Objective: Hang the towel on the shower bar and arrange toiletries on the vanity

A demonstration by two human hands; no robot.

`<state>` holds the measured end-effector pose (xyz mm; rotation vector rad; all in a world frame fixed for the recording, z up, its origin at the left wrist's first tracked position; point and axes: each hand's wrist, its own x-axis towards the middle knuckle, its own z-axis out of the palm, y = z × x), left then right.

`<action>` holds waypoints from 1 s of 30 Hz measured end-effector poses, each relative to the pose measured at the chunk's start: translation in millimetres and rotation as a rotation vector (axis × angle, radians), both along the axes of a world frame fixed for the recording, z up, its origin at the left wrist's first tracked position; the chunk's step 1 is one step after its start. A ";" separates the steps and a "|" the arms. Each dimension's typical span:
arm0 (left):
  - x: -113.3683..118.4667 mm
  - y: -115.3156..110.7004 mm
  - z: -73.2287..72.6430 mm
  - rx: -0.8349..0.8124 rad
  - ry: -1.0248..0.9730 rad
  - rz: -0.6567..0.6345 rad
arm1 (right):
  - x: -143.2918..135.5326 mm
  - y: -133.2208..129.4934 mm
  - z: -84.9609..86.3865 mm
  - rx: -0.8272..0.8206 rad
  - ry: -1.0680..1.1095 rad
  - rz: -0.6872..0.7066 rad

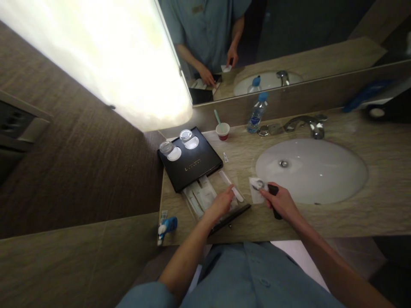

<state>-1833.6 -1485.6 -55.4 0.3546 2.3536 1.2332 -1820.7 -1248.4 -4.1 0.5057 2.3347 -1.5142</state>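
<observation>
single head-worn view, close above the vanity counter, tilted forward and down toward the mirror

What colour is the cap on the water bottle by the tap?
Blue. The water bottle cap shows best in the head view, beside the tap.

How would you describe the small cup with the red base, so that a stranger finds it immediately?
Start at the oval sink and go left along the back wall, past the water bottle. The cup stands there, behind the black tray. Unlike the two clear glasses on the tray, it is pale-rimmed, red-based and holds a green stick.
</observation>
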 end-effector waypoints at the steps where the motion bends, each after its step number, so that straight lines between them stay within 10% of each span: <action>1: -0.8 0.0 -0.4 -0.017 -0.014 0.002 | 1.6 1.1 -1.5 -0.024 0.001 -0.010; 19: -48.4 -15.4 -15.6 -0.214 -0.043 0.742 | 25.8 -5.0 -22.8 0.115 0.082 0.467; 24: -46.4 -12.9 8.3 -0.293 0.076 0.634 | 25.1 -4.7 -15.9 0.170 0.072 0.559; 30: -52.2 -4.5 31.2 -0.420 0.410 0.017 | 24.9 -1.8 -11.4 0.247 0.107 0.641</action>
